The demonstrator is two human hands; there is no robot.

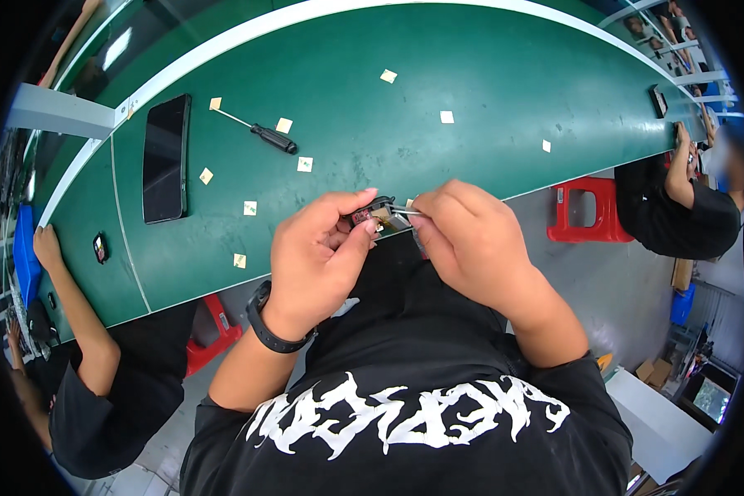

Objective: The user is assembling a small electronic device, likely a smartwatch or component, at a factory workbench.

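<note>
The left hand (pixel 318 244) pinches a small black device (pixel 380 203) between thumb and fingers, at the near edge of the counter (pixel 488 74), in front of the wearer's body. The right hand (pixel 475 240), thumb and forefinger pressed together, grips a thin metal tool (pixel 407 212), apparently tweezers, whose tips meet or nearly meet the device's right end. The fingers cover much of this junction, so whether the tips hold a part cannot be told.

The work appears to be midway: a tan and reddish face of the device lies uncovered, which suggests an open housing, and the device is not yet closed or set down. How many steps are complete cannot be read from this view.

Outward from the hands, pale square patches lie loose and well apart, two of them (pixel 250 208) (pixel 240 260) toward the near edge left of the hands, others nearer the middle and the far edge; whether these are spent or unused is unclear. A black-handled screwdriver (pixel 273 138) lies out of use toward the far edge, its shaft pointing to the counter's far left corner. Left of it rests a dark tablet (pixel 166 161), and beyond that, toward the left end, a second small device (pixel 100 247). Co-workers sit at either end; a red stool (pixel 587 211) stands off the near edge, right.
</note>
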